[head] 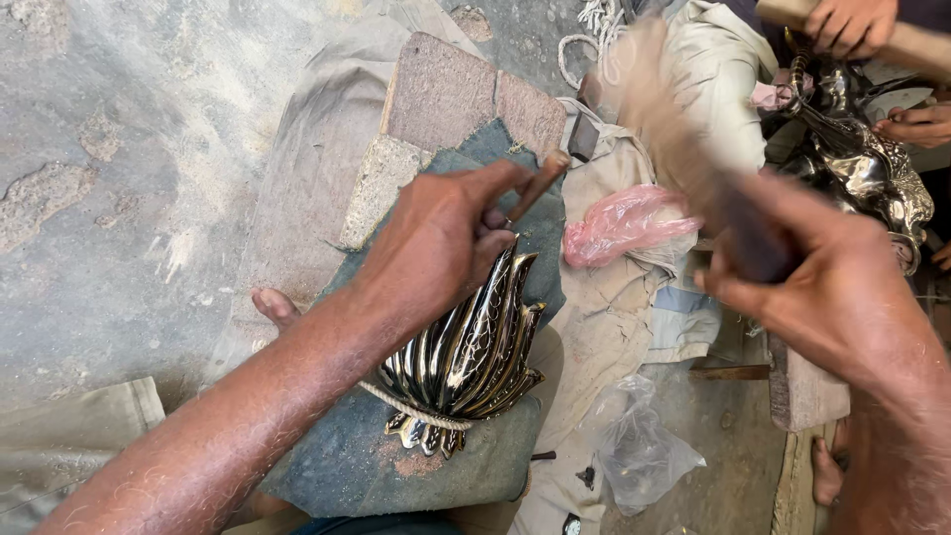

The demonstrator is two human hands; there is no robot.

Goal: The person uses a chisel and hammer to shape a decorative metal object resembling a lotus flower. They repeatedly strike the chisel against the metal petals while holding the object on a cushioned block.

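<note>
the bare grey concrete floor [119,178] at the left lies open, nothing standing on it. the ribbed, shiny dark metal fan-shaped piece [466,362] fills the middle of the blue-grey cloth pad [337,466], with the left hand [441,238] and its thin brown metal punch [538,185] over its top. just right, the crumpled pink plastic bag [624,223] and clear plastic bag [639,451] crowd the beige cloth [604,327]. the right hand [822,287] and its blurred wooden mallet [664,119] block the upper right, beside another person's hands [852,25] and a shiny dark metal figure [862,168].

dark ribbed metal piece [471,352], pink plastic bag [626,223]
</note>
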